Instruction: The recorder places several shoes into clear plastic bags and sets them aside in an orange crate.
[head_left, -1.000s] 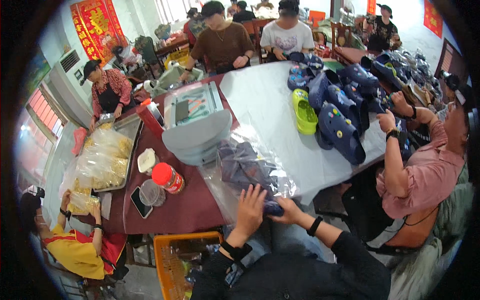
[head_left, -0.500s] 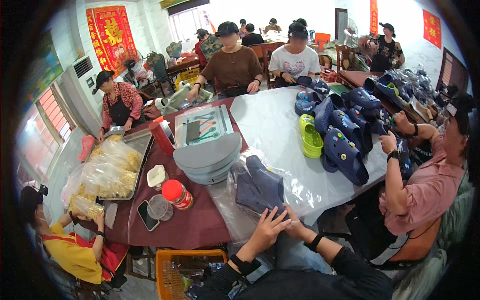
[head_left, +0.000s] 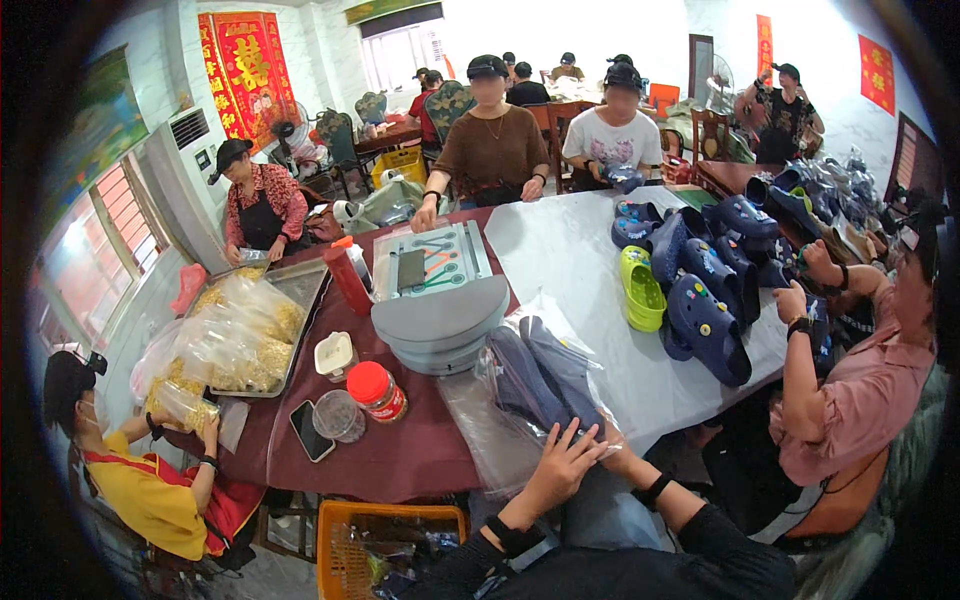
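A pair of navy clogs (head_left: 530, 375) lies in a clear plastic bag (head_left: 552, 312) at the near edge of the table. The bag's film is loose and shiny around their far ends. My left hand (head_left: 562, 462) holds the near end of the pair, its fingers spread over the clogs. Close beside it on the right, my right hand (head_left: 616, 450) grips the same end; its fingers are partly hidden behind the clogs and film.
To the right is a heap of navy clogs (head_left: 705, 315) with a lime-green clog (head_left: 642, 294). Left of my hands stand a grey rounded device (head_left: 440, 318), a red-lidded jar (head_left: 377, 392) and a phone (head_left: 311, 431). An orange basket (head_left: 325, 550) sits below. Co-workers surround the table.
The bagged clogs have turned in my hands and now lie more lengthwise. Across the table, one person lifts a dark clog and another reaches onto the grey device. The view has shifted slightly.
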